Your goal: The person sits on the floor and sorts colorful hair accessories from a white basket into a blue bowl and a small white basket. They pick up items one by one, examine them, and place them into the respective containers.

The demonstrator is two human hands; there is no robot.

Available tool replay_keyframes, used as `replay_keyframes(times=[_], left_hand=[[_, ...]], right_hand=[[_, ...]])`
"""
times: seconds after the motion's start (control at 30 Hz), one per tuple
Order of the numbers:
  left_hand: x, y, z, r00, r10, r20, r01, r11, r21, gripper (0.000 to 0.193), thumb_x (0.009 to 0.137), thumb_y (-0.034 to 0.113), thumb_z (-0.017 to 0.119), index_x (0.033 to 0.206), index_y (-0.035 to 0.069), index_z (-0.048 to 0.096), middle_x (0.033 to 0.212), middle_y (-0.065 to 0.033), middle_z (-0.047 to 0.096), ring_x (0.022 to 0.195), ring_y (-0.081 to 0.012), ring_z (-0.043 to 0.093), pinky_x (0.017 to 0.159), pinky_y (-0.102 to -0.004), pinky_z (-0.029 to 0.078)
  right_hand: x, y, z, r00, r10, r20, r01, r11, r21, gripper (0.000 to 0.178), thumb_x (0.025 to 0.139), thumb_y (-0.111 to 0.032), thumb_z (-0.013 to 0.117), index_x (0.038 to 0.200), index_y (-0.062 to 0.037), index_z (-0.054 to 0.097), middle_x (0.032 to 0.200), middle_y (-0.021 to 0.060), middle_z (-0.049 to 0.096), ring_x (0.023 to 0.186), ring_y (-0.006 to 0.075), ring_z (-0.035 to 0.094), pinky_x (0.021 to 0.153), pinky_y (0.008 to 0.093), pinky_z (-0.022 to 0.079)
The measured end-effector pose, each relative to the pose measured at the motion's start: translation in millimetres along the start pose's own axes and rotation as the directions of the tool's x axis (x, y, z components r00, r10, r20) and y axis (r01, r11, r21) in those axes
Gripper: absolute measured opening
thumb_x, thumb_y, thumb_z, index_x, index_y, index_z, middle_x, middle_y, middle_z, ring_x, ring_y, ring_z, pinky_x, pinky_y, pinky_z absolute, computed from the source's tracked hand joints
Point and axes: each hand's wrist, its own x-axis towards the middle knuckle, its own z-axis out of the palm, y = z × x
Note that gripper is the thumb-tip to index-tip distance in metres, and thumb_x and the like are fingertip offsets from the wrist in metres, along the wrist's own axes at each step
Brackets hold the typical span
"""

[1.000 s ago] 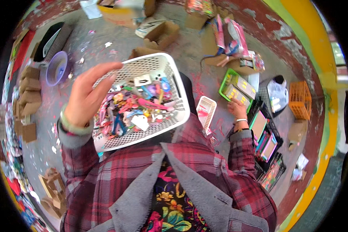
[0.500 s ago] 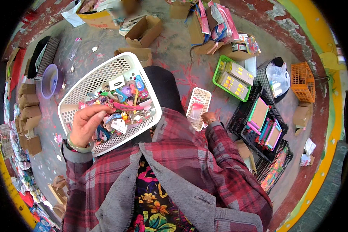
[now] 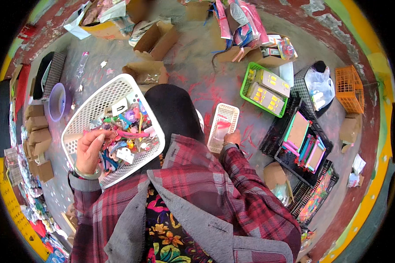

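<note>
A large white perforated basket (image 3: 153,158) leans across my lap, holding a jumble of small colourful trinkets (image 3: 129,116) with paper tags. My left hand (image 3: 91,151) reaches over its left side, thumb and fingers pinched together above the trinkets. At the fingertips lies a pinkish-red strip (image 3: 134,134); whether the fingers hold it or only touch it is unclear. My right hand (image 3: 232,137) is closed at the right rim of a small white basket (image 3: 217,142), its fingertips partly hidden. Inside this basket lies a clear packet with something pink (image 3: 223,127).
To the right are a green crate (image 3: 243,97) with packaged pieces, black crates (image 3: 274,147) with coloured frames, and an orange crate (image 3: 349,89). Cardboard boxes (image 3: 156,41) stand ahead. A purple basin (image 3: 58,103) sits at the left.
The large basket and my knee have shifted left and down in view, the left hand moving along with the basket. My right hand has come slightly left, closer against the small basket.
</note>
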Motion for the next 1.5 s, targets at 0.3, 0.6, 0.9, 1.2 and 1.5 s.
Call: replay_keyframes(times=[0.3, 0.6, 0.9, 1.2, 1.5], left_hand=[[13, -10, -3, 1.000, -0.010, -0.023, 0.010, 1.000, -0.005, 0.022, 0.090, 0.011, 0.048, 0.094, -0.005, 0.062, 0.089, -0.0122, 0.065, 0.083, -0.0165, 0.060, 0.079, -0.0283, 0.046], [9, -17, -5, 1.000, 0.010, -0.028, -0.011, 0.999, -0.043, 0.021, 0.091, 0.010, 0.046, 0.096, -0.003, 0.062, 0.089, -0.0102, 0.065, 0.082, -0.0152, 0.060, 0.077, -0.0268, 0.046], [8, -16, -6, 0.997, 0.078, 0.011, -0.078, 0.997, 0.012, 0.021, 0.091, 0.014, 0.048, 0.095, -0.002, 0.062, 0.090, -0.0086, 0.064, 0.079, -0.0134, 0.058, 0.074, -0.0259, 0.044], [5, -13, -2, 0.993, 0.116, 0.024, -0.117, 0.992, 0.037, 0.019, 0.091, 0.011, 0.049, 0.094, -0.002, 0.062, 0.087, -0.0082, 0.065, 0.081, -0.0132, 0.059, 0.078, -0.0254, 0.045], [5, -15, 3, 0.999, 0.047, -0.024, -0.047, 0.999, 0.022, 0.019, 0.091, 0.012, 0.050, 0.093, -0.002, 0.063, 0.085, -0.0074, 0.065, 0.079, -0.0126, 0.059, 0.074, -0.0248, 0.045]], right_hand=[[41, 100, 82, 0.856, -0.173, 0.487, 0.213, 0.977, -0.028, 0.032, 0.072, -0.024, 0.060, 0.097, -0.0038, 0.063, 0.104, 0.0188, 0.061, 0.096, 0.0330, 0.061, 0.079, 0.0383, 0.049], [35, 106, 95, 0.893, -0.166, 0.420, 0.089, 0.976, 0.197, 0.031, 0.078, -0.027, 0.053, 0.099, -0.0066, 0.065, 0.103, 0.0166, 0.063, 0.092, 0.0303, 0.062, 0.076, 0.0399, 0.050], [30, 102, -44, 0.986, -0.125, 0.106, -0.001, 0.643, 0.766, 0.033, 0.077, -0.018, 0.056, 0.103, 0.0006, 0.060, 0.087, 0.0181, 0.065, 0.077, 0.0284, 0.065, 0.058, 0.0395, 0.053], [125, 171, -144, 0.828, 0.490, 0.273, -0.268, -0.083, 0.960, 0.026, 0.079, -0.004, 0.051, 0.104, -0.0077, 0.056, 0.080, 0.0128, 0.062, 0.056, 0.0239, 0.058, 0.044, 0.0357, 0.047], [164, 195, -157, 0.891, 0.425, 0.162, -0.186, 0.015, 0.982, 0.039, 0.087, -0.031, 0.055, 0.109, 0.0004, 0.053, 0.097, 0.0178, 0.063, 0.081, 0.0306, 0.063, 0.064, 0.0440, 0.051]])
